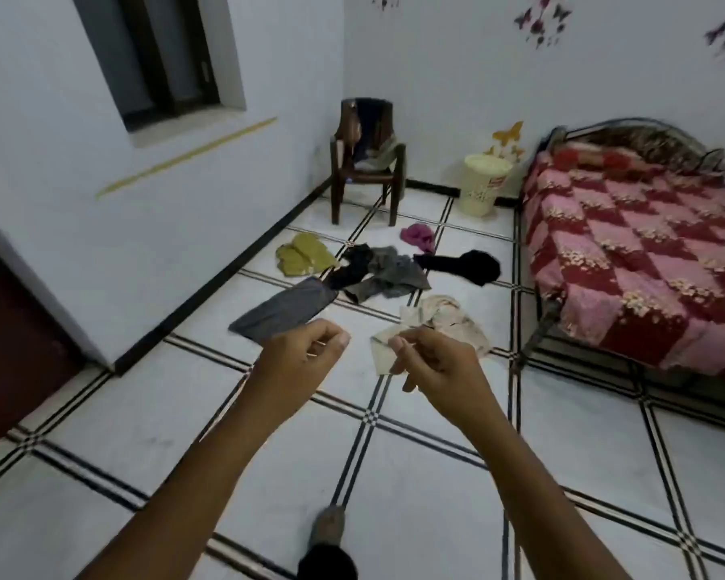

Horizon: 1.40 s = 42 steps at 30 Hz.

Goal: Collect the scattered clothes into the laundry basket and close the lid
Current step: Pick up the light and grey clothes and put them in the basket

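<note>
Several clothes lie scattered on the tiled floor: a grey piece (283,307), an olive one (304,255), a dark-and-grey heap (384,272), a black one (467,263), a magenta one (419,237) and a beige one (448,318). A cream laundry basket (484,184) stands at the far wall beside the bed, lid down. My left hand (306,353) is held out in front of me with fingers curled and nothing in it. My right hand (432,360) is loosely curled too, in front of the beige cloth's near corner; I cannot tell whether it touches the cloth.
A dark wooden chair (367,161) with clothes draped on it stands in the far corner. A bed (637,253) with a red patterned cover fills the right side. A dark door (13,337) is at the left. My foot (329,527) shows on the floor below.
</note>
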Tool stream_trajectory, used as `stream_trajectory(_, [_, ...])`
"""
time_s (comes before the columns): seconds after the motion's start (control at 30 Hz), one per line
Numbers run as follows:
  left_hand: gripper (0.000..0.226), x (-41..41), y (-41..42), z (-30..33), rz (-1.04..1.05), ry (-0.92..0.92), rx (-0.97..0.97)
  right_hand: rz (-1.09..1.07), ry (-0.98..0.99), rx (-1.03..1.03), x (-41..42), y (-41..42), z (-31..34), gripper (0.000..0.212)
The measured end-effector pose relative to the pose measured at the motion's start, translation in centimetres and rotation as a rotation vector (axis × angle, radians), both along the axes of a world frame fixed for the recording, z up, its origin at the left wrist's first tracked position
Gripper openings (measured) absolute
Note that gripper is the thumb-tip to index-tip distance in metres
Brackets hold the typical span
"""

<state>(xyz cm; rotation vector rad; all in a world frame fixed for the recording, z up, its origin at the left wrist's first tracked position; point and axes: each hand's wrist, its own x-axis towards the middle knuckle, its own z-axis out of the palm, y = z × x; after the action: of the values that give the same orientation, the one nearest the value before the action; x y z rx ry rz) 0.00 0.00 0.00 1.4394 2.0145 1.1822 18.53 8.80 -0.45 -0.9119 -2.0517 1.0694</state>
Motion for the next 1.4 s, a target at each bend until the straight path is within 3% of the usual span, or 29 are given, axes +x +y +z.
stream_trajectory(0.3, [0.017,-10.1,8.7,-11.0,0.07,-0.229,-0.377,-0.006,-0.226,-0.412,-9.4,10.5,-12.7,0.013])
stream_trajectory(0.53, [0.016,-16.2,17.9,-15.6,-0.027,-0.234,-0.607,-0.063,-0.325,-0.594,-14.0,18.3,-17.4,0.012])
stream_trajectory(0.9, [0.016,-17.3,42.0,-17.3,-0.214,-0.281,-0.62,-0.335,-0.289,-0.688,-12.1,38.2,-19.6,0.01])
stream_trajectory(1.2, [0.018,-17.5,62.8,-17.1,-0.233,-0.246,-0.655,-0.294,-0.339,-0.679,-13.6,59.0,-20.4,0.019])
stream_trajectory(1.4, [0.019,-19.1,69.0,-18.4,-0.162,-0.254,-0.722,-0.255,-0.358,-0.759,-16.5,67.3,-22.7,0.019])
